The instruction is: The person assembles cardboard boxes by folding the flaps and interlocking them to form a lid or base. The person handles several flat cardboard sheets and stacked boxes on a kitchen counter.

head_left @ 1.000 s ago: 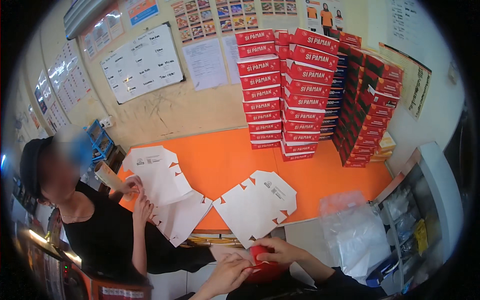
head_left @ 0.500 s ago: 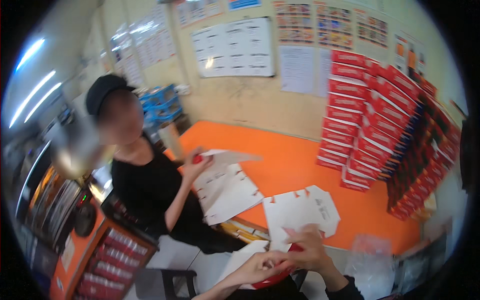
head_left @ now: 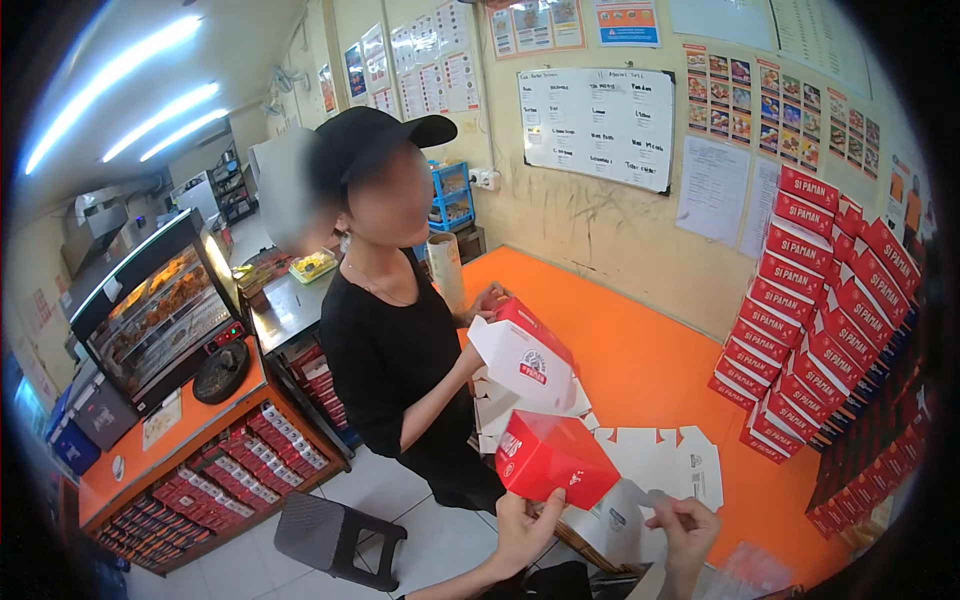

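Note:
A partly folded red carton [head_left: 558, 458] is held up over the near edge of the table. My left hand [head_left: 528, 530] grips its lower edge, with the thumb pressed on the red side. To the right, my right hand [head_left: 688, 528] is closed in a pinch at a pale flap beside the carton, slightly blurred. Flat white carton blanks [head_left: 698, 462] with slotted edges lie on the orange table behind my hands. Across from me a co-worker in a black cap and top holds another carton [head_left: 530, 362], red outside with a white printed panel.
Tall stacks of folded red cartons [head_left: 775, 310] stand at the right of the orange table [head_left: 620, 335]. A dark plastic stool [head_left: 325, 530] is on the tiled floor at left. Farther left is a counter [head_left: 225, 420] with shelved boxes and a lit food display case [head_left: 150, 310].
My view has swung left. The red carton has come up from low near my lap, and my hands have moved apart. The co-worker's carton now shows as a folded shape.

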Action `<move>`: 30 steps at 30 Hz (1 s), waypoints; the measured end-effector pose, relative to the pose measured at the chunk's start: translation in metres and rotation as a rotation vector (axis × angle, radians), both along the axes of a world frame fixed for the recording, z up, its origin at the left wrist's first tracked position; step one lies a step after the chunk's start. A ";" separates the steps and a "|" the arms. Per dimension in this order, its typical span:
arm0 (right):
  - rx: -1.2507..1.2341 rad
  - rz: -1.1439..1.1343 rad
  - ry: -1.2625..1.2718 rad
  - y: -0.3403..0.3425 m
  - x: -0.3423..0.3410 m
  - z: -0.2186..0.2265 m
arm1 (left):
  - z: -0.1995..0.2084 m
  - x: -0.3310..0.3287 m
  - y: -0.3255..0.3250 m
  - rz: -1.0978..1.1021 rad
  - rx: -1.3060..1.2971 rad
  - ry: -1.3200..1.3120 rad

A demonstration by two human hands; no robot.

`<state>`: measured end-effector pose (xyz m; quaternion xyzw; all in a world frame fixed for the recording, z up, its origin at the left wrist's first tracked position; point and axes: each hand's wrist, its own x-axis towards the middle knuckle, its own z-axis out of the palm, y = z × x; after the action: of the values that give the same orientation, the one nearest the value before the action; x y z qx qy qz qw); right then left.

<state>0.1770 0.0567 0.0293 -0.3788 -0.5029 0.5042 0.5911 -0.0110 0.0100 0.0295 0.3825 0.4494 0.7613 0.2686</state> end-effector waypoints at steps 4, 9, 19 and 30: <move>0.110 -0.019 -0.002 -0.014 -0.030 0.014 | -0.011 0.017 0.015 0.132 0.056 0.302; 0.411 0.097 -0.588 -0.032 -0.034 0.016 | 0.006 -0.007 0.006 -0.082 -0.307 0.513; 0.146 0.073 -0.390 -0.018 -0.018 -0.009 | -0.026 0.014 0.009 -0.314 -0.205 0.476; 0.194 0.105 -0.612 -0.014 -0.040 0.031 | -0.019 0.004 0.025 -0.114 -0.063 0.249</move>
<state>0.1370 0.0426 0.0599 -0.4281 -0.7220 0.3463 0.4190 -0.0066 0.0345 0.0108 0.4901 0.4807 0.6770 0.2654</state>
